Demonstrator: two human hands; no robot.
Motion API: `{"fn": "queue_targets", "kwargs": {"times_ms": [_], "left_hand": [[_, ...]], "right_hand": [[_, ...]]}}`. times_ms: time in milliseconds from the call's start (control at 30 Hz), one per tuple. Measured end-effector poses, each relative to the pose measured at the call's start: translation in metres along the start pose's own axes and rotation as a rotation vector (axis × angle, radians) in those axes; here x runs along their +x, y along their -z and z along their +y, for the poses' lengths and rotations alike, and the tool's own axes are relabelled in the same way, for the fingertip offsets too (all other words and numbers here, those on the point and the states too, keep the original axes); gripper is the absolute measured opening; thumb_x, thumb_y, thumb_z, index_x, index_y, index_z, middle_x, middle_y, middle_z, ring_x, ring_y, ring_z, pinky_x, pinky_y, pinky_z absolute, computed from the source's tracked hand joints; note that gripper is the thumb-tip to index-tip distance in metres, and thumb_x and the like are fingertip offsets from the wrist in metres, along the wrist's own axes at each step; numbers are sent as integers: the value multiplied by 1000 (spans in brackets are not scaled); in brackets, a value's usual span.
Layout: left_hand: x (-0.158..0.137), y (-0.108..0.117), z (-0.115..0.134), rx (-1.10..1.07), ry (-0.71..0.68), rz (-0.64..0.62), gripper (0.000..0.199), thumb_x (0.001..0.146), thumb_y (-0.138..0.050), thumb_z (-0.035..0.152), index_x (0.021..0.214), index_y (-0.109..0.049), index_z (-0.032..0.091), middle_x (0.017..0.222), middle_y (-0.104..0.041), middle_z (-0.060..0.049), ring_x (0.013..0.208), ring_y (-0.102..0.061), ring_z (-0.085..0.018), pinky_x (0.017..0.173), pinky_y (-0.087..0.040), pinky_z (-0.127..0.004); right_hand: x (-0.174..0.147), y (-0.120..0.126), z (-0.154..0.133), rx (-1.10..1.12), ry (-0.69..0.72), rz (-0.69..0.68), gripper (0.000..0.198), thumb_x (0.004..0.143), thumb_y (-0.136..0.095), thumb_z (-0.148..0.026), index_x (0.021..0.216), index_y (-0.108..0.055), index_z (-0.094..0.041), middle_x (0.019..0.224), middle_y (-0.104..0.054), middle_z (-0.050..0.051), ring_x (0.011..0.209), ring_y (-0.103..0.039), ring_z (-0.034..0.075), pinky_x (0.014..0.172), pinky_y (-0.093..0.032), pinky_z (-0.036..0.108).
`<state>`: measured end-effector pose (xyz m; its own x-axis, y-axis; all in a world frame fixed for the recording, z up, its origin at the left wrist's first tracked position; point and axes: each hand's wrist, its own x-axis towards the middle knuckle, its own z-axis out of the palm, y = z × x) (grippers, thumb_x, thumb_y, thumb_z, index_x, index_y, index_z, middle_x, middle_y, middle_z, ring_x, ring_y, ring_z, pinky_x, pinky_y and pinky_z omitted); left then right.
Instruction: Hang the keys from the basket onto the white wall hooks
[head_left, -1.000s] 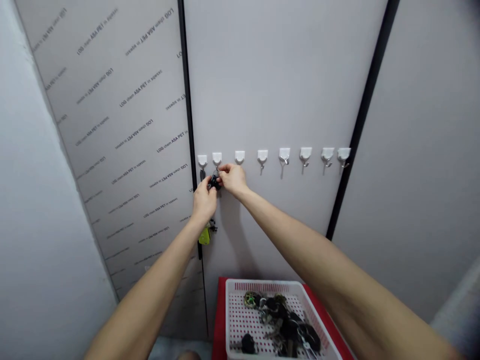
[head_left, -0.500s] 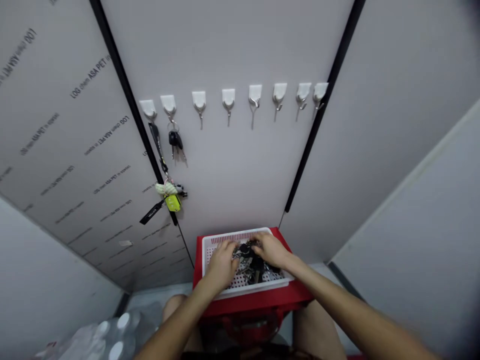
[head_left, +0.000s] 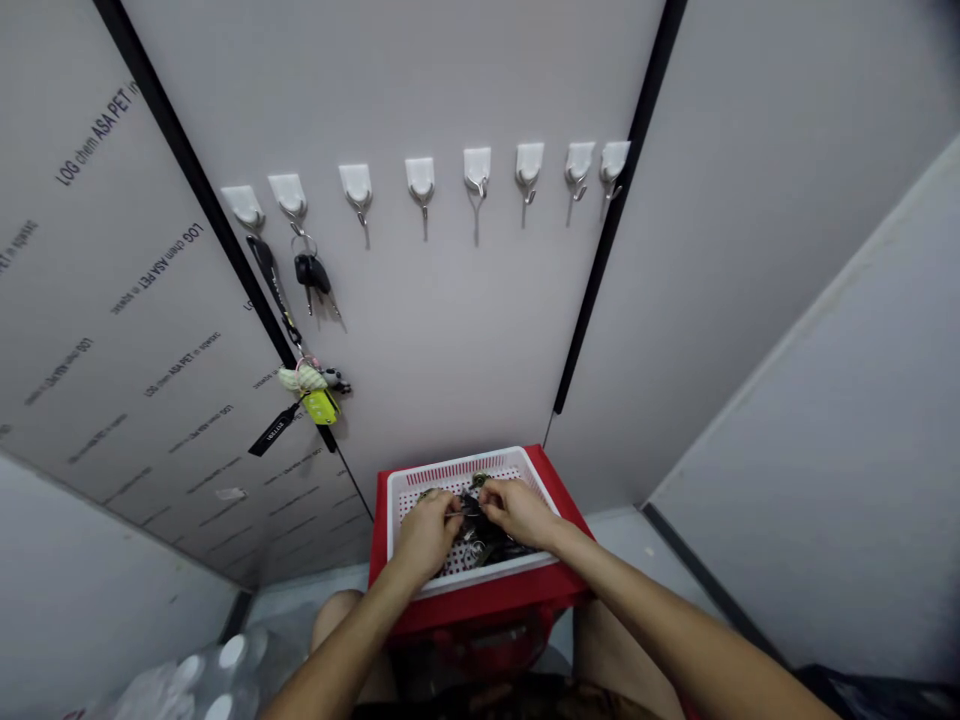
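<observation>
A white perforated basket [head_left: 487, 575] holds a jumble of keys [head_left: 480, 545], some dark and some metallic. Over its left half, my left hand [head_left: 431, 530] is closed with thumb and fingers pinched on a thin metal key. My right hand [head_left: 517, 510] faces it from the right, its fingers pinched on dark keys in the middle of the pile. Exactly which pieces are held is partly hidden by the fingers. Up on the wall, a black car key set [head_left: 311, 272] hangs from one hook, and a yellow-green key fob [head_left: 321, 406] dangles from a black strap at far left.
A row of white adhesive hooks [head_left: 420, 178] crosses the wall panel. The basket rests on a red box-like bag [head_left: 480, 610] between my knees. Capped plastic bottles [head_left: 232, 655] stand at lower left. Walls [head_left: 832, 420] close in on both sides.
The view has shifted, so hooks and basket appear further left. My hands have drawn closer together over the keys, and their fingers have closed into pinches.
</observation>
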<state>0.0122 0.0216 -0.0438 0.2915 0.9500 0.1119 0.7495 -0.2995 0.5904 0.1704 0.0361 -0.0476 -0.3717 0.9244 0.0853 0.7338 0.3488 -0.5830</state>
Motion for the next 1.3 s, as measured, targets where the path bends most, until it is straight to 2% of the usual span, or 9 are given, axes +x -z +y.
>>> {"fn": "queue_targets", "kwargs": {"times_ms": [133,200,333,433,600,733,967,1133,1300], "left_hand": [[2,3,-2,-235,18,117,10,67,-38,21,61,-44,17,59,-46,2,60,-43,-11,57,-32,-21],[4,3,-5,-388,71,134,9,66,-38,23,61,-43,17,54,-42,3,54,-40,-9,53,-31,-20],[7,0,-10,-697,145,139,7,63,-41,23,61,-41,16,54,-40,5,51,-39,-8,50,-32,-19],[7,1,-8,-832,157,120,5,59,-43,18,62,-41,15,57,-41,5,53,-40,-7,53,-33,-19],[4,6,-3,-867,132,140,6,56,-44,13,61,-42,15,58,-42,4,56,-41,-7,56,-33,-19],[3,8,-5,-937,118,173,6,55,-44,13,61,-41,15,58,-42,4,58,-41,-7,57,-33,-19],[3,11,-8,-1104,127,135,10,56,-46,16,64,-40,15,57,-42,4,54,-40,-7,54,-32,-18],[2,27,2,-965,39,199,7,58,-47,16,62,-40,15,59,-42,4,59,-40,-7,58,-32,-19],[9,66,20,-856,-26,278,5,60,-44,15,63,-41,16,60,-43,4,60,-42,-8,58,-34,-19]], "right_hand": [[-1,3,-5,23,17,148,14,66,-37,-14,66,-51,-15,65,-53,2,63,-45,11,59,-33,20],[-2,5,-7,61,18,119,16,64,-40,-14,73,-53,-15,72,-54,3,67,-46,11,62,-35,21],[-3,6,-14,114,62,89,34,61,-45,-15,95,-49,-16,90,-52,5,82,-45,13,74,-33,24],[0,3,-22,70,116,113,36,61,-47,-20,97,-49,-17,95,-50,6,89,-42,15,79,-31,26],[10,-6,-38,1,220,45,27,61,-46,-19,88,-53,-17,85,-54,4,81,-44,14,74,-32,25],[12,-5,-42,57,183,-7,15,62,-45,-20,74,-53,-16,67,-54,1,64,-46,11,60,-34,21],[7,3,-39,268,83,-90,12,64,-43,-21,67,-52,-14,59,-51,-1,55,-45,9,52,-34,18],[10,6,-53,380,114,64,15,64,-41,-17,70,-54,-15,65,-54,0,62,-47,10,59,-36,20],[26,27,-82,525,143,90,10,65,-43,-22,63,-49,-14,53,-48,-3,50,-43,8,49,-35,18]]}}
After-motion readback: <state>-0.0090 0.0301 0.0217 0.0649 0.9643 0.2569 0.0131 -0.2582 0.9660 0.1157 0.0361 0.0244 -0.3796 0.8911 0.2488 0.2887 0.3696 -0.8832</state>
